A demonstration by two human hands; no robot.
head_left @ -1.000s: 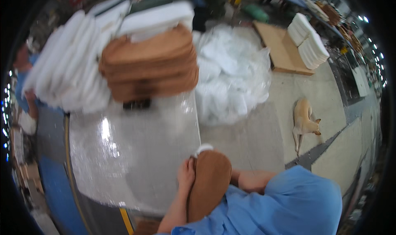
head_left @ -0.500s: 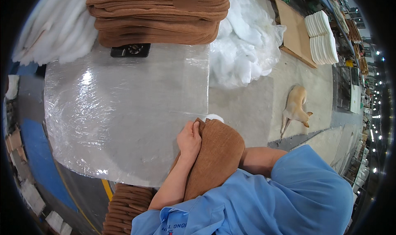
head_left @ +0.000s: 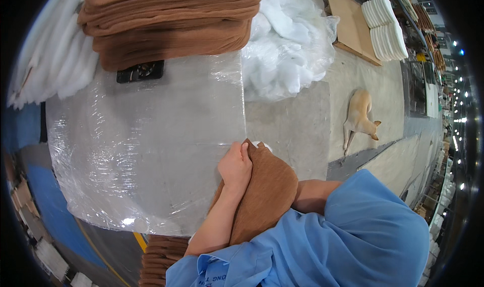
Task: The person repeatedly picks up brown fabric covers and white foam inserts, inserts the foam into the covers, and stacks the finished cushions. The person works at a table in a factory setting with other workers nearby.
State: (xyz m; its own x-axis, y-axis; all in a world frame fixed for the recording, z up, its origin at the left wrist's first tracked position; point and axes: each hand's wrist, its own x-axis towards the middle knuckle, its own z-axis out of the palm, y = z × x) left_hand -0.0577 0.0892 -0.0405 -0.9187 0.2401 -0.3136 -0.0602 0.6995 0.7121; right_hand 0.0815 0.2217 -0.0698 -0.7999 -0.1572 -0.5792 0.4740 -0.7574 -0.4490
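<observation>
A brown fabric cover point(head_left: 267, 191) hangs close against my body, its upper edge bunched over the corner of the plastic-wrapped table. My left hand point(head_left: 235, 165) is closed on that upper edge, thumb up. White stuffing point(head_left: 266, 146) peeks out beside the pinched edge. My right forearm comes in from the right and passes behind or into the cover; the hand itself is hidden there, so its fingers do not show.
The table point(head_left: 166, 151) is covered in clear plastic. On it stand a tall stack of brown covers point(head_left: 171, 30), a black tray point(head_left: 141, 71) and white padding point(head_left: 55, 60). Bagged white stuffing point(head_left: 287, 50) lies beyond; a dog point(head_left: 360, 115) rests on the floor, right. More brown covers point(head_left: 160, 259) are below left.
The view has shifted, so the stack and table sit further left. My left hand keeps its grip on the cover's edge, with the fist turned slightly.
</observation>
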